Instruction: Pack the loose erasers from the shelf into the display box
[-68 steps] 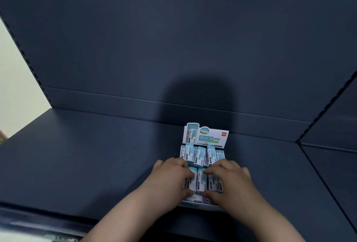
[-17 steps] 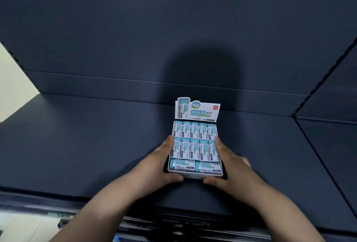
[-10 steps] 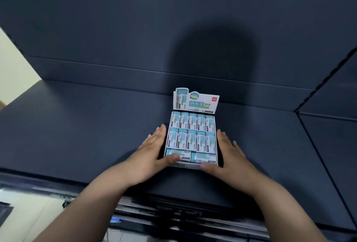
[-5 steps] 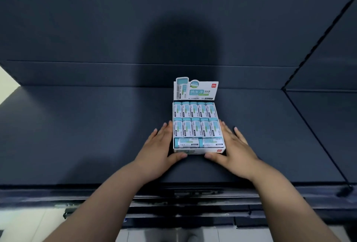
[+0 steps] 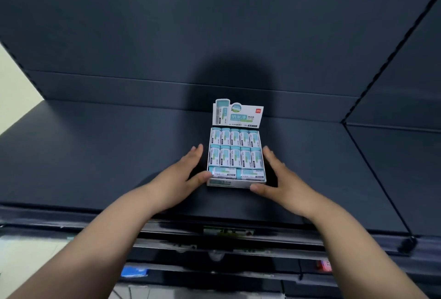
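The white display box stands on the dark shelf, its printed header card upright at the back. Several teal-and-white erasers fill it in neat rows, with two lying crosswise along the front. My left hand lies flat beside the box's left side, fingers straight, thumb touching the front left corner. My right hand mirrors it on the right side, thumb at the front right corner. No loose erasers are seen on the shelf.
The shelf's dark back panel rises just behind the box. A neighbouring shelf section joins on the right. The shelf's front rail with a label strip runs below my wrists.
My hands went from gripping the box about 1.7 s ago to lying flat with straight fingers at its sides. The box now rests on the shelf.
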Available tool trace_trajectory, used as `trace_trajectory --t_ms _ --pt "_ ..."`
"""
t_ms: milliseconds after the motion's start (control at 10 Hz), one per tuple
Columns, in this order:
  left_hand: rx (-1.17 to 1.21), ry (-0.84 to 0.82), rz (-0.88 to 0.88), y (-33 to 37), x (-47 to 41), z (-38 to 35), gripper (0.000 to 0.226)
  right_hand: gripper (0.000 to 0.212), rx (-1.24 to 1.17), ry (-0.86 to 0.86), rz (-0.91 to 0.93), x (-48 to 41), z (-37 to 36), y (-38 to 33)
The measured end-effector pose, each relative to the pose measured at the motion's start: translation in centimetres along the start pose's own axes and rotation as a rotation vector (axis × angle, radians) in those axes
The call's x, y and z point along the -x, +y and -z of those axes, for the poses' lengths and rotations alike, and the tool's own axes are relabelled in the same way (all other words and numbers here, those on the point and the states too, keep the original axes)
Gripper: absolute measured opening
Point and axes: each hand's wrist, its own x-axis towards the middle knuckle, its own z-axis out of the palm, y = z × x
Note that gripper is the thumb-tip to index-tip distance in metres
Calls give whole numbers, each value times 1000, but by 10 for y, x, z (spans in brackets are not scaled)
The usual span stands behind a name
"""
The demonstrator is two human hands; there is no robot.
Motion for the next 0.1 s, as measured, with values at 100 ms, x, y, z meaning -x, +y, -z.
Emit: trace_trajectory --t_ms 100 --pt "19 83 -61 15 4 17 71 94 -15 28 55 1 11 -18"
